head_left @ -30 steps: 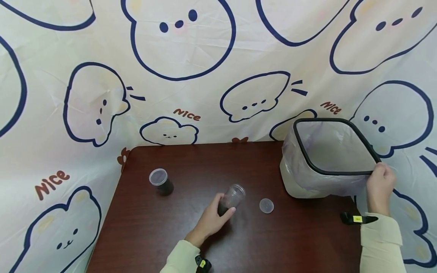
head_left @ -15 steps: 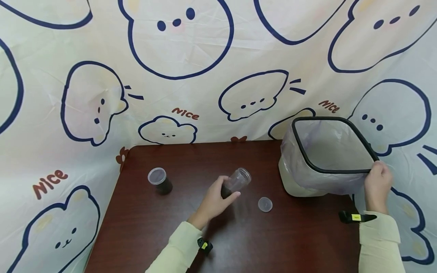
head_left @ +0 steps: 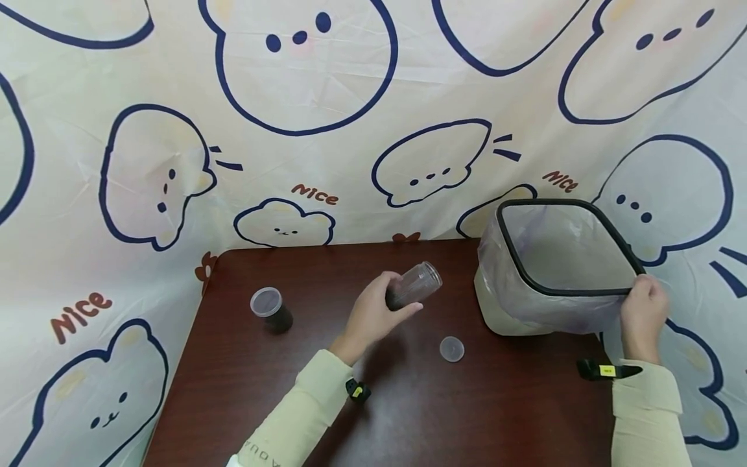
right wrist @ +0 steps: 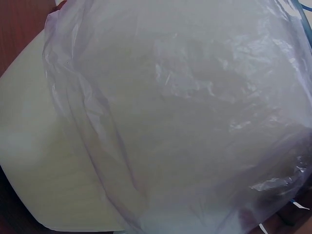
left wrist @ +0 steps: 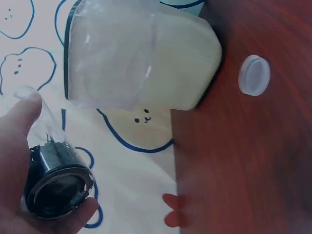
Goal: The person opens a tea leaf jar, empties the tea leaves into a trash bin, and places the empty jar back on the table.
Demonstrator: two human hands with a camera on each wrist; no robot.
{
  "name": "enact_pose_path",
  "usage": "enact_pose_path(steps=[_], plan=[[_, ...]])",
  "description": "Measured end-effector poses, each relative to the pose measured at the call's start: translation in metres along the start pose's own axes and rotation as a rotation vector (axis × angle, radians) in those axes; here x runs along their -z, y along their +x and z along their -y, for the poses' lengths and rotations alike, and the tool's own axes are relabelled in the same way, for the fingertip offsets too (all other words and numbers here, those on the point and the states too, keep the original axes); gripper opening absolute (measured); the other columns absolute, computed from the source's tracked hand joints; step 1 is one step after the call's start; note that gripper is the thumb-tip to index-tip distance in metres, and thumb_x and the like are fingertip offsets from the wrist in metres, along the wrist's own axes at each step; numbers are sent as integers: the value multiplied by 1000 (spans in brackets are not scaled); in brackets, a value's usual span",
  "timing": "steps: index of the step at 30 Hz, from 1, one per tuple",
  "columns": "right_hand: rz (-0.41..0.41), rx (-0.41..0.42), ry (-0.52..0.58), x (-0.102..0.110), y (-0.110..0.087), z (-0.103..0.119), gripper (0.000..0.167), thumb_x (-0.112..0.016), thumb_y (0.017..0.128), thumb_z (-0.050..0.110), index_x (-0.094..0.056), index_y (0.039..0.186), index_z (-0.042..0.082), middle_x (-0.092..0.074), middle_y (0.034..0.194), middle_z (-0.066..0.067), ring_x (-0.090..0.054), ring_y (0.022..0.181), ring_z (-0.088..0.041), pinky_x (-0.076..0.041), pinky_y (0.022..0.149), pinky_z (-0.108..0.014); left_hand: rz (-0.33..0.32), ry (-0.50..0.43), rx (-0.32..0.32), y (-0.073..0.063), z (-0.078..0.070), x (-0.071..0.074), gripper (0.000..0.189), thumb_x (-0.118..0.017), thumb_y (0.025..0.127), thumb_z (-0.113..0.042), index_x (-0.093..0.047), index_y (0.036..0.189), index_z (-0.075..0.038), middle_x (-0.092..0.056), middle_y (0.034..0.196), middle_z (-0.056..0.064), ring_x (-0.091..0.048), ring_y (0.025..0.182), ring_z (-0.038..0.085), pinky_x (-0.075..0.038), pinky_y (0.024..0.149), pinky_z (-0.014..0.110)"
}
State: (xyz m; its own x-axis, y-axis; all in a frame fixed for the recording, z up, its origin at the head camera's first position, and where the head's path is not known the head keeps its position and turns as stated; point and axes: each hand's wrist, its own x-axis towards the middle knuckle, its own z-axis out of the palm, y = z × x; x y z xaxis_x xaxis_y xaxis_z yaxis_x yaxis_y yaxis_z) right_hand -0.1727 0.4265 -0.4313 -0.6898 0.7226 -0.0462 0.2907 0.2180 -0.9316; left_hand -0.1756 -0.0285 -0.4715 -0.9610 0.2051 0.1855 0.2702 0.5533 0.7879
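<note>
My left hand point(head_left: 373, 314) grips a clear plastic jar point(head_left: 421, 280) above the table, tilted with its mouth toward the bin. Dark contents lie in the jar's lower end, seen up close in the left wrist view between thumb and fingers. At the bin's front right corner, my right hand point(head_left: 644, 318) holds the black rim of a cream trash bin point(head_left: 508, 314) lined with a translucent bag point(right wrist: 185, 107). A round clear lid point(head_left: 452, 349) lies on the table between the hands. The right hand's fingers are mostly hidden in the right wrist view.
A second jar point(head_left: 272, 310), capped and dark inside, stands at the left on the brown table point(head_left: 245, 402). Behind the table hangs a cloth point(head_left: 327, 162) with cartoon outlines. The bin stands at the table's back right corner.
My left hand has lifted the clear jar and carried it up and right, toward the bin, tipping it further. The right hand stays on the bin's rim.
</note>
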Motion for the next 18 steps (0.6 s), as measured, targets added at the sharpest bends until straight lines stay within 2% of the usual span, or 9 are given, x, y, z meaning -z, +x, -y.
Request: enact_pose_path(steps=[12,18], plan=[[13,-45,20,1,1,0,34,-31,107,29,-44,79,13,-35,72,4,-34,62,-14,-27,52,-27,27,60,-71,27,-30,8,63,-82,83,-49,-58,130,-15,-65,118,0,-59,99,15,-54,89,37],[2,-26,-4,0,1,0,35,-31,107,28,-43,77,13,-35,70,5,-33,59,-12,-27,52,-28,28,88,-114,39,-47,7,61,-81,84,-49,-60,130,-14,-65,118,0,-59,98,14,-55,87,35]])
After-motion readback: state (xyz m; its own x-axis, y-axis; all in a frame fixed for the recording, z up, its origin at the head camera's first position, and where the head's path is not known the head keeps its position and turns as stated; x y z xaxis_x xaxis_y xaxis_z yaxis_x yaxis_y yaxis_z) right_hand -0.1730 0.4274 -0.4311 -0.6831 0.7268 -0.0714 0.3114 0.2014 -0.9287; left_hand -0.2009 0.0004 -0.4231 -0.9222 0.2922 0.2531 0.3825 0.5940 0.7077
